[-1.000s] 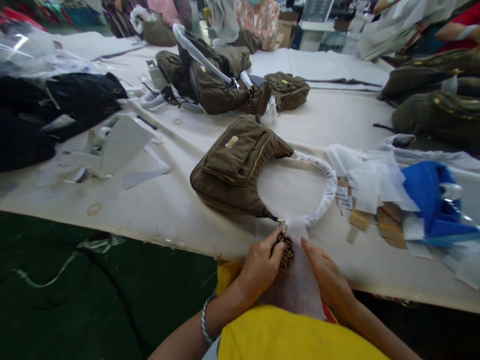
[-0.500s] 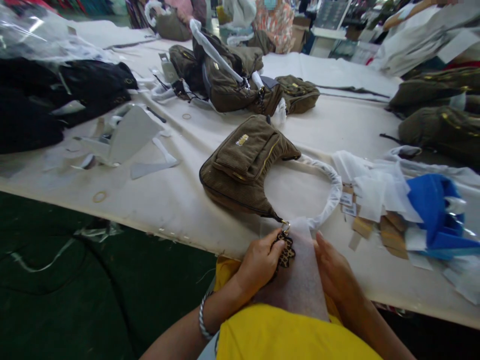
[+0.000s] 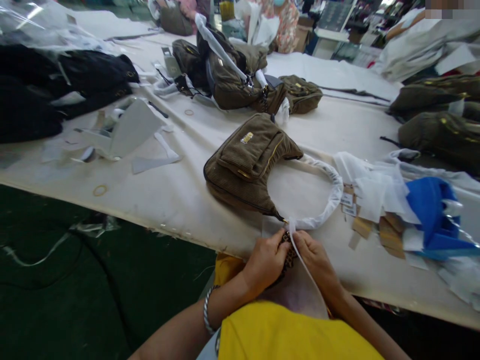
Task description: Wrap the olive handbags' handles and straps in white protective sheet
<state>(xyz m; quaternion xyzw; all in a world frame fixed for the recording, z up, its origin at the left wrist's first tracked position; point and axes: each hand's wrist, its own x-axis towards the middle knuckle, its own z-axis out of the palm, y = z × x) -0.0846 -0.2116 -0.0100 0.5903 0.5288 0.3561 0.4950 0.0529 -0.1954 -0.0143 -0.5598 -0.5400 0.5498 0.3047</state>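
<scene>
A brown corduroy handbag (image 3: 243,162) lies on the table in front of me, its looped strap (image 3: 332,192) wrapped in white. From a ring at the bag's near corner hangs a leopard-print charm (image 3: 290,255), partly hidden by my fingers. My left hand (image 3: 268,260) is closed on this charm, thumb on top. A thin white sheet of wrapping paper (image 3: 305,265) stands edge-on beside the charm. My right hand (image 3: 313,255) pinches its upper part, close to my left fingers.
More brown bags (image 3: 240,80) are heaped farther back, with others (image 3: 442,130) at the right. Black bags (image 3: 93,80) lie left. White sheets (image 3: 375,180), brown tags (image 3: 392,235) and a blue bundle (image 3: 435,215) sit at right. The table's near edge (image 3: 165,234) crosses in front.
My right hand has moved left and closed on the white sheet, which has folded from flat to edge-on against the charm. My left hand has kept its hold on the charm.
</scene>
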